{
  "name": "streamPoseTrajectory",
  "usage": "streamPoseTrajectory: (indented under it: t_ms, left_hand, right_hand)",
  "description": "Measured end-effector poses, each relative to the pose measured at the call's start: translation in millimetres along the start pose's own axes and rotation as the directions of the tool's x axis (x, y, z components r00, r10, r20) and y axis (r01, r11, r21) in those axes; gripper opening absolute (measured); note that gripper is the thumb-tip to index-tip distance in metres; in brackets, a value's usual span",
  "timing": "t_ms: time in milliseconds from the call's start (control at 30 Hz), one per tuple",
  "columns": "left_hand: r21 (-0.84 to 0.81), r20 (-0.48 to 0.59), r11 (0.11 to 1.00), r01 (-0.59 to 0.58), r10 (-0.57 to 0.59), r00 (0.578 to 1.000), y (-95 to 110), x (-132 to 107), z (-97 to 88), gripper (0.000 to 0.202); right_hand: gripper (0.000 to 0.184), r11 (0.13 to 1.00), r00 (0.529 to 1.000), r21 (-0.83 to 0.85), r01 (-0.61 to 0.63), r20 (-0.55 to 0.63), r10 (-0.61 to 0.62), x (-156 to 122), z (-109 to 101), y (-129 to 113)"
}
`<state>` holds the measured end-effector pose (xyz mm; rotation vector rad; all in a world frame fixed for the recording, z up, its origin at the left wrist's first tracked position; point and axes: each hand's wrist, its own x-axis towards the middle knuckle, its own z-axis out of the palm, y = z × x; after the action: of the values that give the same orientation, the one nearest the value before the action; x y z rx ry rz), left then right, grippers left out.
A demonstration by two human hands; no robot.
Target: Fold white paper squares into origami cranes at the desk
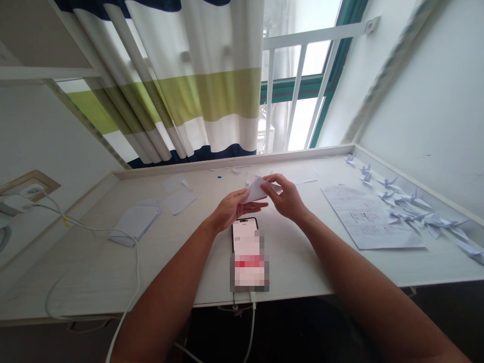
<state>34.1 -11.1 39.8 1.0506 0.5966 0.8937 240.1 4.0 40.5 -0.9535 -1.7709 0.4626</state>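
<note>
Broadly, a pale desk [295, 272] fills the lower half of the view, and behind it hangs a curtain [219, 45] banded in navy, white and lime green. Beside the curtain, a white railing [317, 36] crosses a window with a green frame [328, 96]. A white cable [137, 262] loops over the desk's left side.

On the right lies a printed sheet [355, 214], covered in lines of dark text with some red marks, all too small to read. Along the desk's right edge runs a cluster of folded paper birds [434, 224]. A stack of white paper [134, 222] sits on the left, with loose pieces [179, 201] just beyond it.

Below the hands, near the front edge, a phone [242, 247] lies face up; "00" can be read on its screen above a red band, while much of the rest is pixelated.

The left hand [229, 209] pinches a folded paper [255, 190] at its left end, lower fingers extended beneath. The right hand [286, 195] is closed, thumb and fingertips gripping the paper's right part. It is held above the desk, beyond the phone. Farther back lies a tiny blue scrap [219, 177].
</note>
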Motion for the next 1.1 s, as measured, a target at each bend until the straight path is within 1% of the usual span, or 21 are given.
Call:
streamPoseTrajectory:
  t_ms: [67, 133, 233, 333, 467, 633, 767, 900, 1100]
  left_hand:
    - [0.019, 0.011, 1.0, 0.005, -0.005, 1.0, -0.8, -0.1, 2.9, 0.052]
    - [0.096, 0.024, 0.995, -0.006, 0.003, 1.0, -1.2, -0.9, 5.2, 0.057]
    - [0.247, 0.029, 0.969, -0.024, 0.017, 0.999, -2.1, -2.3, 7.3, 0.054]
    - [0.317, 0.012, 0.948, -0.013, 0.009, 1.0, -4.3, -2.2, 8.1, 0.047]
    - [0.25, -0.039, 0.968, -0.008, 0.019, 0.999, -8.2, 0.6, 7.7, 0.045]
    - [0.176, -0.071, 0.982, -0.069, 0.082, 0.994, -9.1, 2.4, 8.6, 0.046]
    - [0.183, -0.1, 0.98, -0.083, 0.102, 0.99, -7.2, 0.7, 12.5, 0.048]
    - [0.199, -0.114, 0.976, -0.085, 0.109, 0.987, -7.2, 0.1, 14.8, 0.051]
    - [0.195, -0.139, 0.978, -0.073, 0.101, 0.985, -10.9, 2.5, 12.7, 0.049]
  right_hand:
    - [0.027, 0.999, 0.999, -0.014, -0.048, -0.015, 0.048, -0.9, -0.5, -1.9]
    - [0.029, 0.997, 0.997, -0.03, -0.077, -0.03, 0.076, -1.4, -0.8, -4.0]
    - [0.028, 0.996, 0.994, -0.017, -0.082, -0.074, 0.081, -1.5, -0.4, -6.3]
    - [0.026, 0.996, 0.991, 0.022, -0.089, -0.101, 0.09, -1.4, 0.7, -6.4]
    - [0.025, 0.991, 0.988, 0.058, -0.121, -0.084, 0.126, -1.1, 2.5, -4.1]
    - [0.019, 0.99, 0.988, 0.067, -0.121, -0.088, 0.126, 0.5, 3.3, -1.4]
    - [0.023, 0.986, 0.986, 0.054, -0.155, -0.048, 0.158, 0.5, 3.3, -2.0]
    - [0.027, 0.989, 0.99, 0.045, -0.143, -0.013, 0.143, -0.7, 4.5, -3.4]
    - [0.024, 0.988, 0.988, 0.031, -0.151, -0.038, 0.152, -0.9, 6.8, -3.0]
